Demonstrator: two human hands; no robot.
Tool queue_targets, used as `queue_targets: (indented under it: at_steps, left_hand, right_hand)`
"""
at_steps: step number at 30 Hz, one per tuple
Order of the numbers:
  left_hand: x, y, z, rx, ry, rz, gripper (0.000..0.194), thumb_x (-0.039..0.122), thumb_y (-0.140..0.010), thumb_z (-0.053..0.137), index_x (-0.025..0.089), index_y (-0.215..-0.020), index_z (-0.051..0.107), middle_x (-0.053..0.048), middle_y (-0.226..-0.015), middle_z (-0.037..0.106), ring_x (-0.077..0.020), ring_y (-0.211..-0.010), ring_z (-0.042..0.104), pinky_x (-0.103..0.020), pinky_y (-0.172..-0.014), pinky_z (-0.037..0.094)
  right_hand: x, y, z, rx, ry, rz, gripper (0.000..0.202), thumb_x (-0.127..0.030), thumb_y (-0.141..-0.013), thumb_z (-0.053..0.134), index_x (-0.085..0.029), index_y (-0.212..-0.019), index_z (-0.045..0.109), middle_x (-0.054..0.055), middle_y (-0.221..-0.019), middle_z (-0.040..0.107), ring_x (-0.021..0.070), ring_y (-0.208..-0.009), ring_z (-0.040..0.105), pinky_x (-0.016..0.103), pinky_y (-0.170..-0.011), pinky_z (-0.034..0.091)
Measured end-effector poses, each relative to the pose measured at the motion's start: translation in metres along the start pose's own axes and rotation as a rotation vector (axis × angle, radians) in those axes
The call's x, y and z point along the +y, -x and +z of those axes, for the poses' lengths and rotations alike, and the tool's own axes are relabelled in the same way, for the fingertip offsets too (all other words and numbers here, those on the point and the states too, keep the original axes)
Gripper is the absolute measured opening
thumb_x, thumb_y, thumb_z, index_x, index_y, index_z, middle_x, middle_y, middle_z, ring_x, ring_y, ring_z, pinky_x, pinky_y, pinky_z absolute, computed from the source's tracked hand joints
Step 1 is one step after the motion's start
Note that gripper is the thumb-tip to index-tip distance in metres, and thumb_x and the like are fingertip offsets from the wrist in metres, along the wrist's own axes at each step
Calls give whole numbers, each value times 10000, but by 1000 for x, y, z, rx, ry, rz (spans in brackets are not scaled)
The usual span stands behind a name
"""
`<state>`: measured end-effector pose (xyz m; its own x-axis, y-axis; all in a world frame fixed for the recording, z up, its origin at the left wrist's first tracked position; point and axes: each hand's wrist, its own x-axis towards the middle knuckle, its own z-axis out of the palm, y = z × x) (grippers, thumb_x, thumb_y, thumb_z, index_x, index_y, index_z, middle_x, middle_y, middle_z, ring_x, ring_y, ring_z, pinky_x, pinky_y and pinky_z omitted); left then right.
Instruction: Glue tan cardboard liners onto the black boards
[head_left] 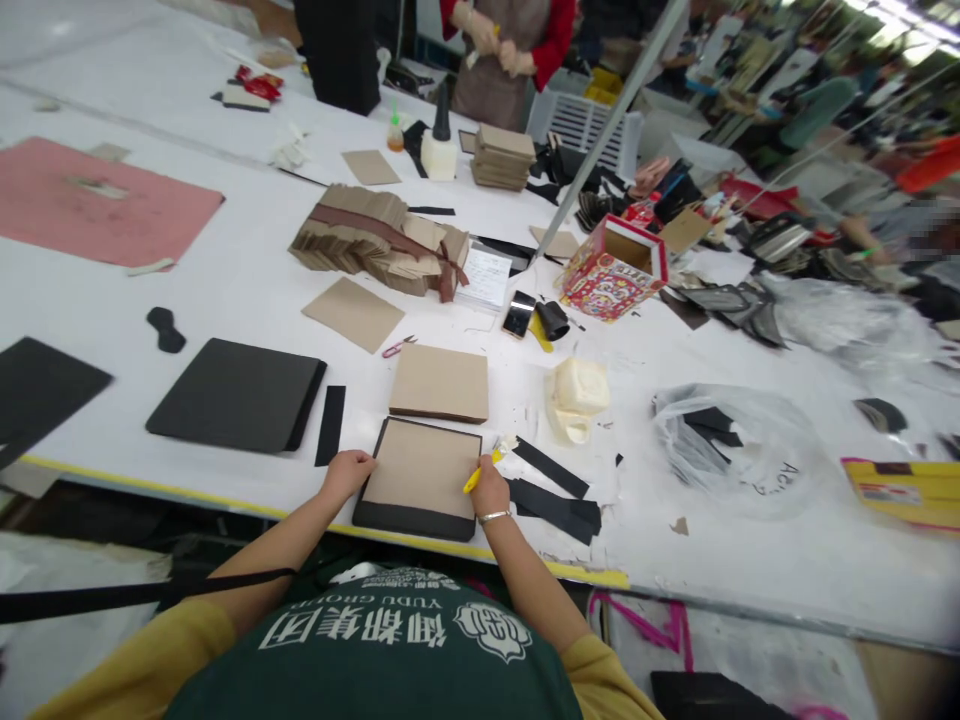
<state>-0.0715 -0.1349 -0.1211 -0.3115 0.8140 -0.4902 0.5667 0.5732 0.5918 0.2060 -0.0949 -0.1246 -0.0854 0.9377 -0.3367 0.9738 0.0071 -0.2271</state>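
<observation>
A tan board [424, 466] lies on black sheets [412, 520] at the table's front edge. My left hand [349, 474] has its fingers pressed together at the board's left edge. At the right edge, my right hand [490, 486] is closed around a yellow-handled brush [482, 470], its pale tip pointing away to the upper right. Just behind lies a stack of tan boards [439, 382]. Black strips [559, 508] are spread right of my right hand, and one black strip [331, 425] is left of the boards.
Black sheets [238, 395] are stacked at left. A cream container [577, 395], a plastic bag [742, 450] and a patterned box [613, 268] stand to the right. Bundled boards [375, 235] and pink scissors [399, 346] lie behind. Across the table stands a person [502, 60].
</observation>
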Motion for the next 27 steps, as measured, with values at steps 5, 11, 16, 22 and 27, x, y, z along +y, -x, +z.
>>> queue_targets:
  at_steps: [5, 11, 16, 22, 27]
  left_hand:
    - [2, -1, -6, -1, -107, -26, 324, 356, -834, 505, 142, -1076, 539, -64, -1075, 556, -189, -919, 558, -367, -773, 481]
    - [6, -3, -6, -49, -259, -26, 327, 347, -833, 511, 142, -1086, 534, -76, -1088, 551, -185, -932, 555, -366, -783, 478]
    - [17, -7, -9, -91, -404, 35, 196, 286, -802, 521, 127, -855, 623, -76, -844, 626, -199, -827, 586, -331, -732, 448]
    - [33, 1, -11, -45, -528, 206, 270, 118, -755, 422, 116, -957, 601, -153, -954, 586, -260, -910, 552, -333, -740, 408]
    - [39, 9, 4, -40, -774, 644, 483, 43, -803, 325, 243, -1224, 452, -118, -1254, 452, -269, -1107, 431, -402, -834, 385]
  right_hand:
    - [-2, -1, -2, -10, 29, -37, 134, -241, -884, 393, -162, -969, 459, 27, -721, 597, 136, -646, 572, 230, -529, 277]
    - [-6, 1, -7, -45, 73, -44, 151, -234, -885, 379, -156, -985, 461, 50, -746, 609, 152, -668, 586, 236, -540, 300]
    - [-11, 0, -16, -111, 140, -42, 183, -197, -872, 390, -139, -1037, 443, 84, -778, 621, 159, -682, 600, 233, -557, 339]
    - [-18, -2, -31, -144, 208, 0, 224, -143, -860, 377, -156, -1077, 432, 88, -786, 624, 172, -678, 614, 240, -561, 371]
    - [-12, 10, -71, 26, 135, -3, 308, -412, -876, 400, -173, -1055, 476, 75, -775, 615, 189, -684, 602, 250, -568, 389]
